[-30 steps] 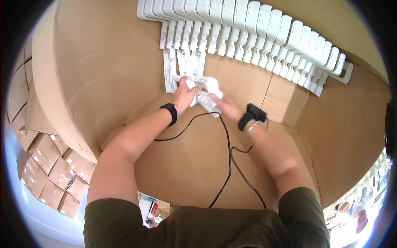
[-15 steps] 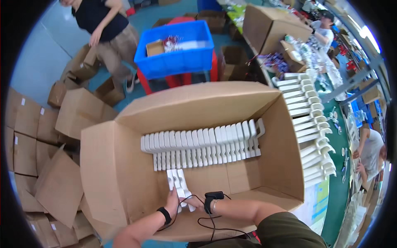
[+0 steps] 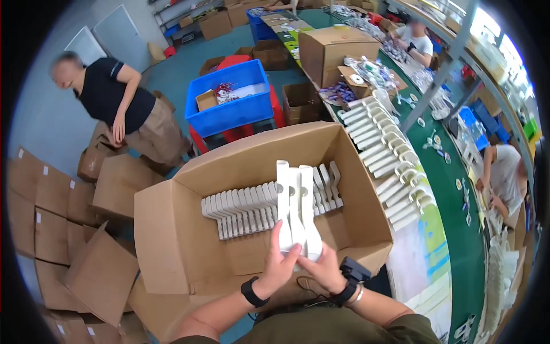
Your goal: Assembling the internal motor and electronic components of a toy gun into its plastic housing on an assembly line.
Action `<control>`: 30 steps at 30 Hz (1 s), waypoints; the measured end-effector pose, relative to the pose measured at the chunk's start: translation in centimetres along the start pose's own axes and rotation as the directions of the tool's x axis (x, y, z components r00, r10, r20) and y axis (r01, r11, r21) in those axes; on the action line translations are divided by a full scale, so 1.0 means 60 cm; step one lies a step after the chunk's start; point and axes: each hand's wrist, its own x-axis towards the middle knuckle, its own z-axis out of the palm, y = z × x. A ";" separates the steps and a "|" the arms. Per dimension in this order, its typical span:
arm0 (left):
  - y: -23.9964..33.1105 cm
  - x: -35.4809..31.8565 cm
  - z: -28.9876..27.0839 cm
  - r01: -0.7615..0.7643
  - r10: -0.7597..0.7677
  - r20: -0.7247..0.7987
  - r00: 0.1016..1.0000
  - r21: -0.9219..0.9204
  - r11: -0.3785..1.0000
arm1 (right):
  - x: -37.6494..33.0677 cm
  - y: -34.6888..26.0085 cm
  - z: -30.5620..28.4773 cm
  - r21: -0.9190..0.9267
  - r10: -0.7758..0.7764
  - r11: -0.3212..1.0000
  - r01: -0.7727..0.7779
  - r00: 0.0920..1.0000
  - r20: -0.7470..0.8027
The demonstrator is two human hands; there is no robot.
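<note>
Green counter (image 3: 438, 200), right; open carton (image 3: 258, 163), centre. White brackets (image 3: 294, 200), three: above carton, long axes pointing away from the person, near ends gripped by fingers of left hand (image 3: 279, 266) and right hand (image 3: 326, 269) alike.

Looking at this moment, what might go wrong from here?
The left hand and right hand hold three white pieces near their lower, curved ends, so one might slip out of the bundle. In this view they overlap the row of white parts in the carton; a careless dip could knock some askew. The black wrist device looks close to the carton's near edge and might snag.
</note>
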 end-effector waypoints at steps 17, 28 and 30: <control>0.083 -0.036 0.551 -0.659 0.397 0.905 0.154 -0.206 0.724 | -0.322 -0.040 -0.480 0.311 -0.080 0.895 0.320 0.800 -0.595; -0.156 -0.151 0.766 -0.892 -0.109 0.994 0.016 0.063 0.447 | -0.385 0.272 -0.696 0.678 0.360 0.634 0.371 0.635 -0.683; -0.137 -0.151 0.764 -0.902 -0.205 0.979 0.010 0.097 0.421 | -0.402 0.281 -0.699 0.682 0.447 0.617 0.393 0.538 -0.715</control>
